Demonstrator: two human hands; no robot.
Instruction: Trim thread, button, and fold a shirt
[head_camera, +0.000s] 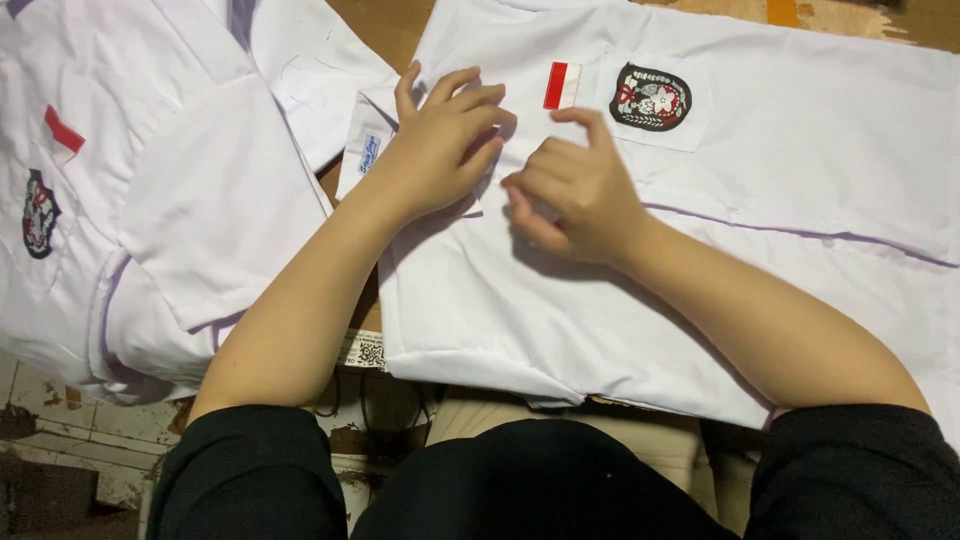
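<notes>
White cotton lies under both my hands: a white shirt (640, 250) spread flat in front of me. My left hand (440, 145) rests on it near the collar, fingers together and slightly curled, pressing the cloth rather than gripping it. My right hand (575, 190) sits just beside it, loosely clenched, thumb and forefinger pinching a bit of the fabric along the front edge. Just beyond my right knuckles is a small red and white patch (561, 85), and further right of it a dark round badge (651, 97) on the chest pocket. Well off to the left of my left arm lies a second white shirt (170, 200), rumpled.
</notes>
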